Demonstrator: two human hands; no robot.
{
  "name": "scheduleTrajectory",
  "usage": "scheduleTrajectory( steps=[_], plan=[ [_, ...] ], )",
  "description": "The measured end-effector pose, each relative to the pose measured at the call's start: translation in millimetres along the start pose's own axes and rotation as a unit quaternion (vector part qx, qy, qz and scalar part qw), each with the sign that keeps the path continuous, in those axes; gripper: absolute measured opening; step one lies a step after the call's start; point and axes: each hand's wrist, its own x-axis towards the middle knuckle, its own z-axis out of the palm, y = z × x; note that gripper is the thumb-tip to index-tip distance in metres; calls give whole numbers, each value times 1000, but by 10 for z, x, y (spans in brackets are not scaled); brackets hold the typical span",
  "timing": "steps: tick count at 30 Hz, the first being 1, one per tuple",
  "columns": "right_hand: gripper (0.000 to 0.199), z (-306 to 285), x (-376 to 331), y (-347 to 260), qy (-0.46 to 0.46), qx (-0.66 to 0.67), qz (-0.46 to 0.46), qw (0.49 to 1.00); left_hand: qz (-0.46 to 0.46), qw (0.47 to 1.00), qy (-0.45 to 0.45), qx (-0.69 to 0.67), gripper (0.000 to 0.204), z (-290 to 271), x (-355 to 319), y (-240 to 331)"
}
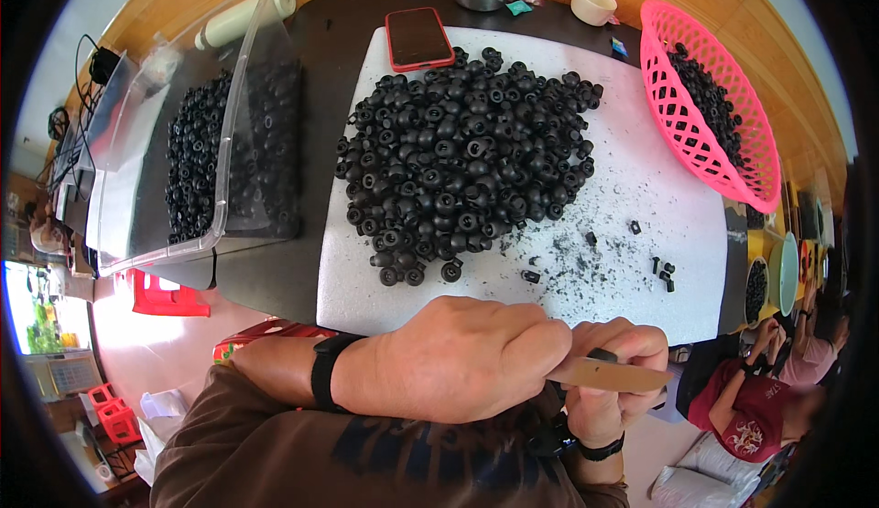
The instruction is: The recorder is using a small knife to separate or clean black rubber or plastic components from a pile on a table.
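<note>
Your dark tabletop (319,41) carries a white board (659,165) with a heap of black parts (467,156) beyond your hands. Your left hand (458,357) and right hand (595,407) meet at its near edge: the left curled around a knife (613,376), blade pointing right, the right pinching a small black piece (602,355) against the blade's far side.

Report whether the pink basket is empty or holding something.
Holding something: small black parts are piled inside the pink basket, and some of its lattice wall shows bare around them.
</note>
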Motion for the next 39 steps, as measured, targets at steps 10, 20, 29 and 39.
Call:
scheduleTrajectory(
  steps=[10,20,29,39],
  plan=[
    [26,-45,-18,30,-15,5,2,1000,1,1000,-10,5,20,4,-2,12],
    [28,-42,-21,53,-17,12,3,1000,-10,1000,-20,14,21,-4,-21,21],
    [30,-40,-18,55,-13,16,4,1000,-1,1000,-11,13,20,0,-7,23],
    [26,-35,-86,38,46,13,11,999,-18,999,-24,34,19,54,25,43]
  ],
)
